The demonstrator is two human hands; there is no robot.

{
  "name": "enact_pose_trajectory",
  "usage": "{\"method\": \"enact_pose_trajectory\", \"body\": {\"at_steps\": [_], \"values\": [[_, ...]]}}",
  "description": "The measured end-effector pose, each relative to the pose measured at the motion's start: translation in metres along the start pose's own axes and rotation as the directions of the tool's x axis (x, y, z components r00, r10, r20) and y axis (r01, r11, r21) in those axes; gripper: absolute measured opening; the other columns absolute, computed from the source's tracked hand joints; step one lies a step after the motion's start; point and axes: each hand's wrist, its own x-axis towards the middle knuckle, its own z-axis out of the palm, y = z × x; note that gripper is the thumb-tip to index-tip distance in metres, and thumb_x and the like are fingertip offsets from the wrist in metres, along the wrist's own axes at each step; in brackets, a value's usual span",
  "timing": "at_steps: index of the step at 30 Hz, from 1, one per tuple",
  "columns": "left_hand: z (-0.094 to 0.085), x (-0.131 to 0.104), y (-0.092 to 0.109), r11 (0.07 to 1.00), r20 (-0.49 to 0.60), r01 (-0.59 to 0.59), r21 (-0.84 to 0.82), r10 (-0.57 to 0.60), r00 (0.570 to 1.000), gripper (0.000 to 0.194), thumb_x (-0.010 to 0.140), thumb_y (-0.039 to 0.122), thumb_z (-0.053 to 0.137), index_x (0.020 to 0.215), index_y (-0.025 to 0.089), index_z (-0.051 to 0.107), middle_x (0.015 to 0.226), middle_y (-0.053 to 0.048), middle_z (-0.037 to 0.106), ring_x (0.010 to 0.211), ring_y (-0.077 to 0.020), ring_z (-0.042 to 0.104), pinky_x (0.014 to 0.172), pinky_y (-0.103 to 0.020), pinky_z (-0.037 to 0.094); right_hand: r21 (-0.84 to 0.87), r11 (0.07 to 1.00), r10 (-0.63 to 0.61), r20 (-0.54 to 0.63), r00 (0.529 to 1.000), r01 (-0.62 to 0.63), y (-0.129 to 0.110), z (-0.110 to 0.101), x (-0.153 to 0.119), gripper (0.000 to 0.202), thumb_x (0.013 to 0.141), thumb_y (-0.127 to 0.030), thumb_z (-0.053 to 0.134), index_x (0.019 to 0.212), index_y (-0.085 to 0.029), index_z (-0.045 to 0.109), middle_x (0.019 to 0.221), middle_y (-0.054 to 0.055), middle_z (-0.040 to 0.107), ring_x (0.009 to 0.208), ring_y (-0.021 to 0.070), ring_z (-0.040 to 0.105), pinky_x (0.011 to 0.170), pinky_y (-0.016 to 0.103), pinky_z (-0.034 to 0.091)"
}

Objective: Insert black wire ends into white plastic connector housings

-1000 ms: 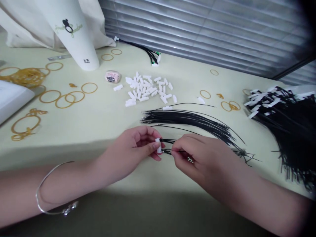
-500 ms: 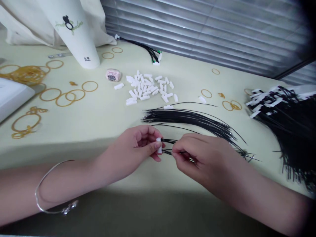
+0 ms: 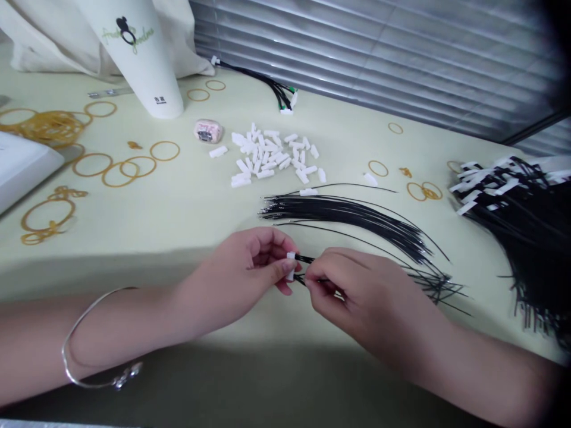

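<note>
Between the thumb and fingers of my left hand [image 3: 250,261] is a small white connector housing [image 3: 291,258], held upright. Several black wires [image 3: 304,259] run from its right side toward my right hand [image 3: 357,291]. That hand is closed in a pinch on a black wire close to the housing; its fingertips hide the wire's end. Just behind both hands lies a bundle of loose black wires [image 3: 339,214] with metal terminals at the left end. Beyond it is a pile of white connector housings [image 3: 270,154].
Finished-looking black wire harnesses [image 3: 530,226] are heaped at the right. Rubber bands [image 3: 129,171] lie about the table. A white tumbler [image 3: 138,59], a cloth bag [image 3: 53,41] and a small pink object [image 3: 208,131] stand at the back left. Blinds [image 3: 379,65] border the far edge.
My right hand has come slightly closer to the connector housing, shortening the visible wires between the hands. The left hand keeps its hold. The whole view has shifted a little.
</note>
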Motion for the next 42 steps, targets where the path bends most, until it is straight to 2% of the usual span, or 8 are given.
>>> {"method": "enact_pose_trajectory", "body": {"at_steps": [5, 9, 11, 15, 22, 27, 32, 42], "values": [[0.002, -0.004, -0.003, 0.989, 0.039, -0.023, 0.145, 0.018, 0.999, 0.004, 0.083, 0.02, 0.052, 0.084, 0.016, 0.051, 0.07, 0.004, 0.058, 0.063, -0.0083, 0.059, 0.063, -0.021, 0.046, 0.08, 0.997, -0.024, 0.122, 0.992, 0.015, 0.007, -0.021, 0.004, 0.019, 0.081, -0.019, 0.049, 0.068, -0.017, 0.062, 0.062, 0.0, 0.059, 0.056, 0.0109, 0.051, 0.052, 0.024, 0.035], [0.002, -0.01, -0.01, 0.759, 0.22, -0.345, 0.551, 0.267, 0.938, 0.013, 0.084, 0.013, 0.045, 0.088, 0.018, 0.056, 0.075, 0.002, 0.06, 0.064, -0.009, 0.053, 0.06, -0.02, 0.041, 0.1, 0.99, 0.095, 0.02, 0.995, -0.097, 0.023, -0.035, 0.026, 0.01, 0.081, -0.024, 0.055, 0.078, -0.021, 0.064, 0.075, -0.002, 0.062, 0.067, 0.01, 0.055, 0.059, 0.021, 0.039], [0.001, -0.012, -0.013, 0.642, 0.279, -0.444, 0.625, 0.347, 0.895, 0.016, 0.082, 0.009, 0.045, 0.09, 0.018, 0.057, 0.079, 0.001, 0.062, 0.065, -0.0088, 0.052, 0.061, -0.02, 0.04, 0.049, 0.997, 0.06, -0.03, 0.998, -0.058, 0.031, -0.028, 0.039, 0.007, 0.079, -0.023, 0.057, 0.081, -0.019, 0.063, 0.08, -0.001, 0.061, 0.073, 0.0113, 0.054, 0.065, 0.023, 0.04], [0.001, -0.01, -0.013, 0.632, 0.257, -0.431, 0.644, 0.351, 0.9, 0.013, 0.081, 0.01, 0.048, 0.088, 0.016, 0.057, 0.076, 0.001, 0.063, 0.06, -0.008, 0.051, 0.059, -0.019, 0.04, -0.007, 1.0, -0.001, -0.022, 1.0, 0.001, 0.037, 0.0, 0.059, 0.005, 0.08, -0.015, 0.056, 0.08, -0.016, 0.061, 0.082, 0.002, 0.058, 0.075, 0.0127, 0.052, 0.067, 0.024, 0.039], [0.001, -0.009, -0.011, 0.803, 0.181, -0.281, 0.525, 0.217, 0.959, 0.014, 0.08, 0.016, 0.05, 0.09, 0.017, 0.06, 0.08, -0.001, 0.065, 0.069, -0.0109, 0.057, 0.064, -0.023, 0.045, -0.058, 0.998, -0.028, -0.055, 0.998, 0.025, 0.033, 0.002, 0.052, 0.009, 0.084, -0.011, 0.044, 0.08, -0.015, 0.05, 0.083, 0.005, 0.054, 0.076, 0.0144, 0.048, 0.068, 0.026, 0.038], [-0.002, -0.001, -0.005, 0.988, 0.093, -0.059, 0.142, 0.047, 0.995, 0.008, 0.08, 0.02, 0.057, 0.086, 0.016, 0.059, 0.072, 0.002, 0.061, 0.071, -0.0094, 0.059, 0.069, -0.022, 0.046, 0.089, 0.992, 0.095, -0.066, 0.993, -0.089, 0.019, -0.029, 0.02, 0.005, 0.088, -0.023, 0.044, 0.086, -0.021, 0.048, 0.063, -0.005, 0.05, 0.051, 0.0077, 0.041, 0.049, 0.02, 0.033], [-0.004, 0.005, -0.002, 0.988, 0.014, 0.002, -0.154, 0.0, 1.0, 0.011, 0.078, 0.02, 0.063, 0.085, 0.014, 0.057, 0.072, 0.004, 0.06, 0.067, -0.0048, 0.06, 0.067, -0.016, 0.046, 0.089, 0.991, 0.099, 0.04, 0.994, -0.102, 0.007, -0.037, -0.004, 0.016, 0.076, -0.015, 0.049, 0.061, -0.019, 0.048, 0.051, -0.006, 0.043, 0.046, 0.0065, 0.036, 0.045, 0.022, 0.027], [-0.004, 0.006, -0.002, 0.991, 0.039, 0.022, -0.133, -0.017, 0.999, 0.011, 0.079, 0.021, 0.063, 0.087, 0.015, 0.058, 0.075, 0.004, 0.06, 0.066, -0.0052, 0.059, 0.066, -0.016, 0.046, 0.053, 0.999, 0.009, 0.004, 1.0, -0.009, 0.015, -0.021, 0.001, 0.014, 0.07, -0.009, 0.051, 0.064, -0.019, 0.06, 0.053, -0.005, 0.049, 0.05, 0.0064, 0.039, 0.049, 0.025, 0.025]]}}
